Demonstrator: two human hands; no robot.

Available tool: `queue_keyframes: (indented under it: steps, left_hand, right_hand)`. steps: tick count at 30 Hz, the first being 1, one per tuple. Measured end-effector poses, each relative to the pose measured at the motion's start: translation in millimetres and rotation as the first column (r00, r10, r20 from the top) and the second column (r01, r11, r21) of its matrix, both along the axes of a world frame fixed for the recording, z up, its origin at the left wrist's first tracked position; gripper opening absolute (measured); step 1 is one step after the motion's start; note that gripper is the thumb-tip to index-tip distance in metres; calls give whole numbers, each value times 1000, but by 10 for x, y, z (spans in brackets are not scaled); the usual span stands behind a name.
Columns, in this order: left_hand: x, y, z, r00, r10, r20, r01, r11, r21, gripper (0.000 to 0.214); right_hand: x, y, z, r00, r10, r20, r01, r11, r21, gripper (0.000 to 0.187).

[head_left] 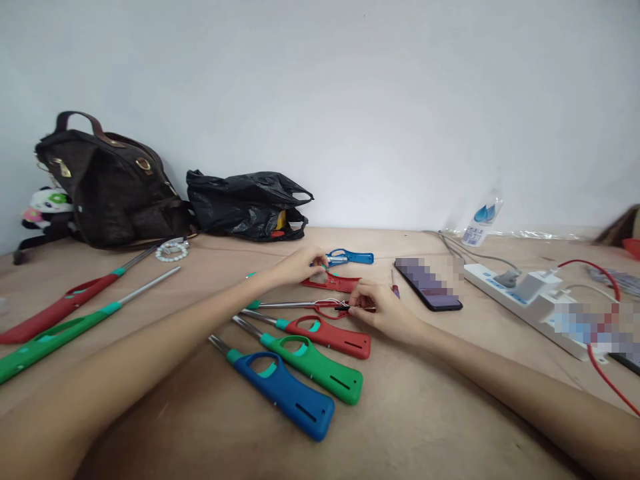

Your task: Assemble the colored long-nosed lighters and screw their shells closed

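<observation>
My left hand (301, 265) is closed in a pinch just above an opened red lighter shell half (345, 283); what it pinches is too small to make out. Fingertips of my right hand (379, 307) press together on a small black part (341, 308) with thin white wires. Under that part lies a second red lighter half (325, 312) with a metal tube. Nearer to me rest whole long-necked lighters: a red one (335, 337), a green one (323, 370) and a blue one (285, 393). Beyond my left hand is an opened blue lighter shell (357, 257).
A screwdriver (395, 285) and a phone (435, 287) lie right of my hands. Further right, a white power strip (520, 303) trails cables. At the back stand a dark backpack (115, 187), a black plastic bag (240, 203) and a bottle (483, 217). More long lighters (65, 330) lie left.
</observation>
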State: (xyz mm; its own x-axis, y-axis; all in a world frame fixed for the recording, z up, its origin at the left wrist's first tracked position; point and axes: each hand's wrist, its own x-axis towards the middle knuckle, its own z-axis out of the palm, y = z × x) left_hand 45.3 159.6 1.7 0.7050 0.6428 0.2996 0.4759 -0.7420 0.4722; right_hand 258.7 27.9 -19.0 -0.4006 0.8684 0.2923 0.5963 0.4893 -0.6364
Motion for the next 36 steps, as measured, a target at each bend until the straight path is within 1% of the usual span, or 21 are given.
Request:
queue_keyframes:
  steps: [5,10,13,16,17,19,21,23,25,28,31,34,36]
  left_hand:
    - [-140,5,67,989,45,138,-31,995,-98,14]
    - [-154,-56,100,969,89,231,-48,983,-179,26]
    - [-131,-195,121,964,68,257,-2,968,-249,29]
    - [-130,-405,141,966,-27,258,108,947,-304,29]
    - [-137,-477,146,968,-54,244,127,948,-293,27]
    - [-158,-606,154,975,-110,191,152,963,-224,19]
    - [-178,-702,158,986,-150,72,156,984,-89,11]
    - [-185,-766,158,985,-165,-44,165,986,14,13]
    - [-174,-808,156,976,-178,-125,188,980,68,18]
    - [-134,-849,161,958,-200,-204,226,968,113,21]
    - [-97,-866,173,949,-193,-251,233,962,142,21]
    - [-90,-849,166,941,-213,-263,255,957,137,21]
    - [-99,-827,144,939,-246,-242,281,952,124,21]
  right_hand:
    - [-2,0,-2,1000,-8,0,8,1000,-17,5]
    - [12,15,-22,1000,5,3,-5,1000,-17,5]
    - [13,15,-19,1000,-3,6,3,1000,-18,5]
    - [12,10,-5,1000,0,9,0,1000,-13,5]
    - [12,10,-1,1000,5,9,-5,1000,-11,6]
    - [14,11,3,1000,8,7,-8,1000,-10,6]
    - [16,15,1,1000,13,2,-13,1000,-18,5]
    - [18,22,-4,1000,18,-15,-18,999,-30,5]
    - [19,30,-10,999,18,-32,-19,999,-41,6]
    - [19,41,-18,999,1,-45,-3,999,-54,7]
    - [17,43,-20,998,3,-68,-7,998,-63,8]
    - [13,35,-16,997,7,-80,-12,998,-62,9]
    - [8,27,-9,997,-2,-83,-3,998,-64,8]
